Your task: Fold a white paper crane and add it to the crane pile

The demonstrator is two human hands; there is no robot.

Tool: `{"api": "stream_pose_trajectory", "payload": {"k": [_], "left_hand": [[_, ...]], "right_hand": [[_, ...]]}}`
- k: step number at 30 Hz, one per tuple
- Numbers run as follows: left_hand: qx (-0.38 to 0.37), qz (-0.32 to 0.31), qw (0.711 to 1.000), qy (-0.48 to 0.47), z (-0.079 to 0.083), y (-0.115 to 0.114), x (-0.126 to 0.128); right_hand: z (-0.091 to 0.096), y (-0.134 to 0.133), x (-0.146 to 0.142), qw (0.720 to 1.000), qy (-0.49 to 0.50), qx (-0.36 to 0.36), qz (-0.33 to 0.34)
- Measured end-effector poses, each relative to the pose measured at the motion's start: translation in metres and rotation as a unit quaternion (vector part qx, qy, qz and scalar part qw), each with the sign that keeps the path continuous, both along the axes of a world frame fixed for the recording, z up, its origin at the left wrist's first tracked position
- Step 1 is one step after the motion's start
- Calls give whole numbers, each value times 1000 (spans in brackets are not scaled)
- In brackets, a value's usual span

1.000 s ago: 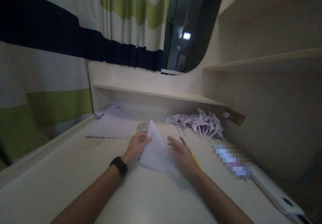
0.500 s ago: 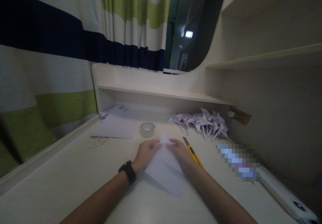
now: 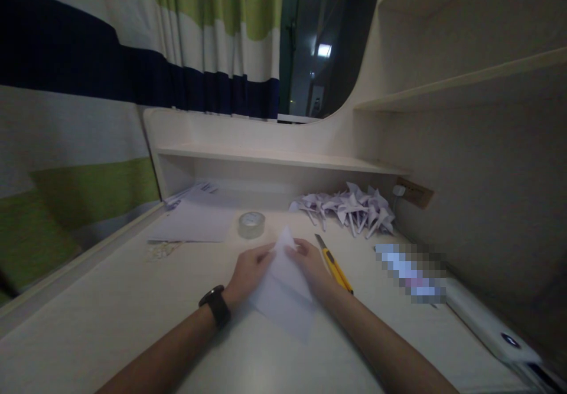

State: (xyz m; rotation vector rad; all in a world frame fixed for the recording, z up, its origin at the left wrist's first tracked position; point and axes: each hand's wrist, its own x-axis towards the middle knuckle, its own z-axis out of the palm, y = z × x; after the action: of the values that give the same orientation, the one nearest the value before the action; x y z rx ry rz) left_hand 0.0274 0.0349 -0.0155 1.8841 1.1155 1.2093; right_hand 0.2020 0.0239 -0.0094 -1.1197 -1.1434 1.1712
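A white sheet of paper (image 3: pixel 283 299), partly folded with a point at its far end, is held over the desk between my two hands. My left hand (image 3: pixel 251 269) grips its left edge, thumb on top and the other fingers behind the paper. My right hand (image 3: pixel 310 264) pinches the right side near the point in the same way. A black watch sits on my left wrist. Just right of my right hand lies a yellow utility knife (image 3: pixel 335 267) with its blade out. Beyond my left hand is a roll of clear tape (image 3: pixel 251 224).
A stack of paper (image 3: pixel 190 220) lies at the back left, with small pale bits (image 3: pixel 163 251) before it. Several folded paper pinwheels (image 3: pixel 352 205) are heaped at the back right. A blurred-out phone-like object (image 3: pixel 410 273) and a long white device (image 3: pixel 487 320) lie along the right wall.
The view has shifted slightly, so the scene sits further left. My fingers have moved a little on the paper, and its pointed flap now lies further down over the sheet.
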Motion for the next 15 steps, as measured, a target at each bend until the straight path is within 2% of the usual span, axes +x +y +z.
{"api": "stream_pose_trajectory", "payload": {"k": [10, 15], "left_hand": [[35, 28, 999, 19, 5, -6, 1], [73, 41, 996, 33, 7, -13, 3]], "right_hand": [[7, -2, 2, 998, -21, 58, 8], [10, -3, 3, 998, 39, 46, 25]]}}
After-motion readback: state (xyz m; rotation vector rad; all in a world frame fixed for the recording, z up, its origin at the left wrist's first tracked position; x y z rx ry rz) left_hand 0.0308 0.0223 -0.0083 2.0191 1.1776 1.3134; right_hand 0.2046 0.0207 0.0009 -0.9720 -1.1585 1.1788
